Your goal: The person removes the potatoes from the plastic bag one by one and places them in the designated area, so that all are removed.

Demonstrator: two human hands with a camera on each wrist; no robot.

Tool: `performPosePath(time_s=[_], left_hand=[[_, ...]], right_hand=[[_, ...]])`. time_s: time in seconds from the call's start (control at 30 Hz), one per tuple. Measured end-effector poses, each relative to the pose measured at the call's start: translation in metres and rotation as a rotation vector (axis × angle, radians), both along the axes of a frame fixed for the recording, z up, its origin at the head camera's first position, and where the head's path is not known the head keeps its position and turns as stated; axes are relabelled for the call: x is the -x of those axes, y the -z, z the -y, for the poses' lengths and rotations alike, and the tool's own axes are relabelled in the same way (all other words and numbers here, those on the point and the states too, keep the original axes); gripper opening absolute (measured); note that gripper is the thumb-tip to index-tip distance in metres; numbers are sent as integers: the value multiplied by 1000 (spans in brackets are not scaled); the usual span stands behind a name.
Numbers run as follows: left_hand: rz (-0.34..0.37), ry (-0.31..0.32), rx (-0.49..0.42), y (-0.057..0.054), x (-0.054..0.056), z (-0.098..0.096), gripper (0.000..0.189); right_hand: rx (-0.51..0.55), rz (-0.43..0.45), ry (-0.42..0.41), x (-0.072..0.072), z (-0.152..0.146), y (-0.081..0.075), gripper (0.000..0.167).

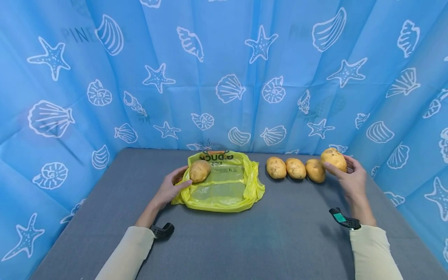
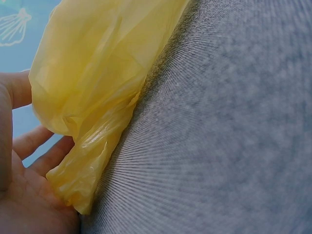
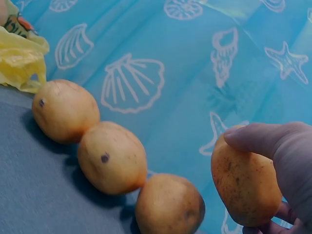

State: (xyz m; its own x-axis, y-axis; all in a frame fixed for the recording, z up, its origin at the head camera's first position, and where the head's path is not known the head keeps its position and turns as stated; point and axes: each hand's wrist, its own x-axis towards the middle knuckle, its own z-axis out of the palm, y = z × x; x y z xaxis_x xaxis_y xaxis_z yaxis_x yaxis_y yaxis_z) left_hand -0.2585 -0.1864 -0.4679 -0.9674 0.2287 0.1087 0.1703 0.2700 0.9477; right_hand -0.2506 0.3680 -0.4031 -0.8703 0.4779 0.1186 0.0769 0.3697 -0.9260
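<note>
A potato (image 1: 200, 171) is over the left part of a yellow plastic bag (image 1: 217, 207), with my left hand (image 1: 172, 188) gripping it from the left, thumb at its lower edge. In the left wrist view the bag's side (image 2: 97, 63) hides that potato; the lower fingers (image 2: 33, 141) lie beside the plastic. My right hand (image 1: 352, 179) holds another potato (image 1: 333, 159), thumb on one side and fingers behind it, above the right end of a row of potatoes (image 1: 296, 168). In the right wrist view this held potato (image 3: 243, 183) shows dark specks.
Three potatoes stand side by side on the grey cloth-covered table (image 1: 266, 241), right of the bag. A blue curtain (image 1: 227, 54) printed with white shells and starfish encloses the back and both sides. Each wrist wears a black strap mount (image 1: 344, 220).
</note>
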Motion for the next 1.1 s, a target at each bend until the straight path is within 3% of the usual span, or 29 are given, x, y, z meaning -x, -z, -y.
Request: performPosePath(time_s=[0.3,0.63,1.1], left_hand=[[22,6,12,-24,-13,-5,61],[-1,9,-5,0,0,0,65],[-1,2,15,-1,-1,1,64]], right_hand=[[52,81,94,5,-14,15,88],[71,182,133,7,-27,40,93],[21,191,141,16,-25,50,91]])
